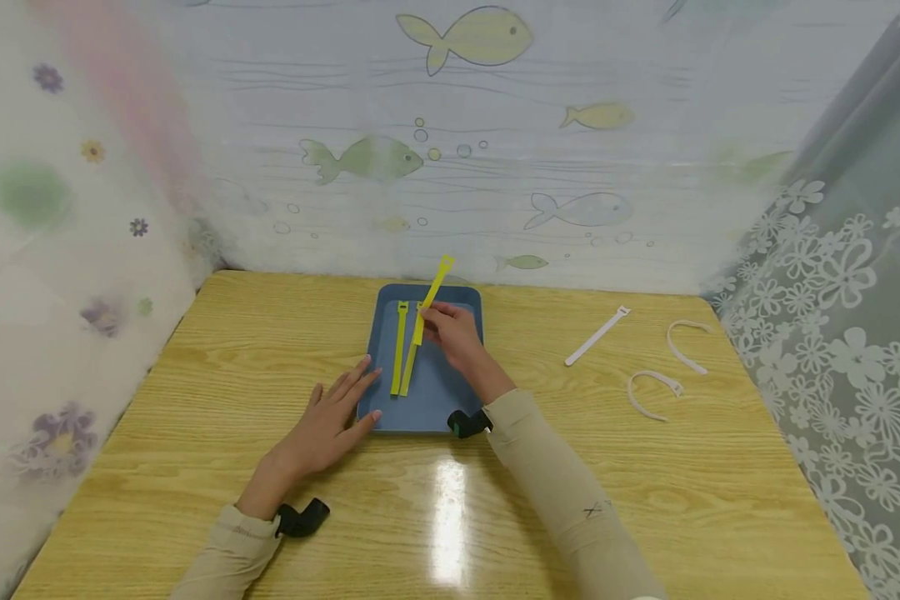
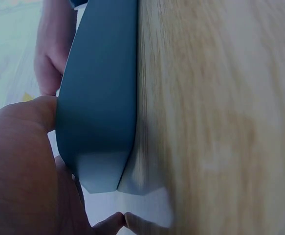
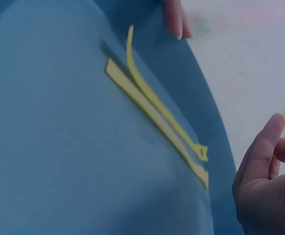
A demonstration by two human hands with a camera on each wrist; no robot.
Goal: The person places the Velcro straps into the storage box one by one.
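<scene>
No readable text, label, brand or number was found in any of the three views. The only mark seen was a small dark cross-like sign (image 1: 592, 510) on the beige sleeve (image 1: 570, 492) of the right arm in the head view, too small to be read as a letter. The fish and flower patterns on the curtains carried no writing.

Yellow strap (image 1: 433, 298) tilts upward, slotted end high, pinched over the blue tray (image 1: 390, 333); two more yellow straps (image 1: 402, 350) lie flat, side by side inside.
</scene>
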